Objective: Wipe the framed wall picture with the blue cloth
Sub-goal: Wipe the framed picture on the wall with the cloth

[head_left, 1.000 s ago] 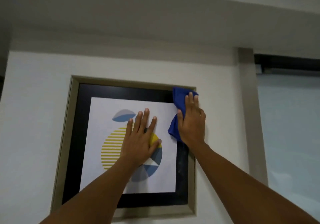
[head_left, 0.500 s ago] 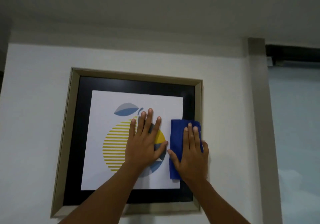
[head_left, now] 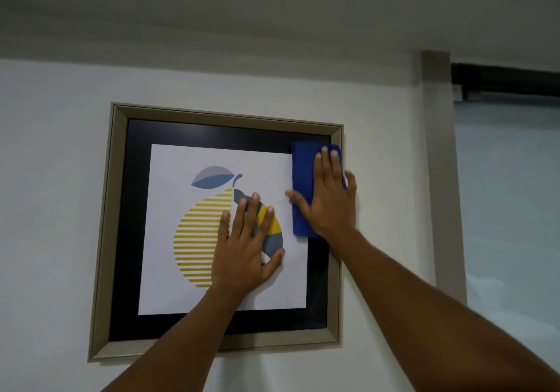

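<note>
The framed picture point(head_left: 106, 240) hangs on a white wall; it has a beige frame, a black mat and a print of a striped yellow and grey fruit. My left hand point(head_left: 245, 249) lies flat on the glass over the fruit, fingers spread, holding nothing. My right hand point(head_left: 328, 197) presses a folded blue cloth point(head_left: 301, 176) flat against the upper right part of the picture, near the frame's right side. The cloth's top edge reaches the black mat near the upper right corner; its lower end shows below my palm.
A beige vertical trim strip point(head_left: 439, 164) runs down the wall right of the picture. Beyond it is a pale roller blind point(head_left: 509, 210) under a dark rail point(head_left: 503, 82). The ceiling and a bulkhead lie above.
My right hand slid the cloth down the right side of the picture, then back up toward the upper right corner. My left hand stayed flat on the glass.
</note>
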{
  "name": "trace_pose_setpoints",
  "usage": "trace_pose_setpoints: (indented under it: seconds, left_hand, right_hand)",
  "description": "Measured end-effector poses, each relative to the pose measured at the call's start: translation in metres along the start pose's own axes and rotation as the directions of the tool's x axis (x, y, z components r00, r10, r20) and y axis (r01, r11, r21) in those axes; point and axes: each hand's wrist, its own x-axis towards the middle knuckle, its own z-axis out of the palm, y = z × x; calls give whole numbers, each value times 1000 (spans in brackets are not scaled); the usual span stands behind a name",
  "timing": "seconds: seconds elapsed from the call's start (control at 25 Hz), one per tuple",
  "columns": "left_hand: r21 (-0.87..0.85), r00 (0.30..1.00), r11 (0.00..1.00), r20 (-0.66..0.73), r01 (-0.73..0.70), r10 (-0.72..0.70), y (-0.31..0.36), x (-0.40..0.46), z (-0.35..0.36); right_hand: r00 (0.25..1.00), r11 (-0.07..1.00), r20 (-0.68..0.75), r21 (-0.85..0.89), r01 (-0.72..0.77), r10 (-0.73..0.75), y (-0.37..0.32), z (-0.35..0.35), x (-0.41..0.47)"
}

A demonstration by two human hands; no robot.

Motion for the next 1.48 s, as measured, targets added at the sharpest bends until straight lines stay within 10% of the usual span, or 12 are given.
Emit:
trace_pose_setpoints:
  seconds: [0.48,1.12,1.48]
  left_hand:
    - [7,1000,1000,20,-14,14,1,-8,-3]
    - [-25,999,999,15,-28,28,-1,-15,1]
    - [-39,998,999,60,-20,23,1,-13,-6]
  right_hand:
    - [995,996,37,2,-94,94,-2,76,-190]
    - [985,999,-170,-24,-39,34,1,26,-9]
    - [973,981,140,44,-190,182,-13,68,-183]
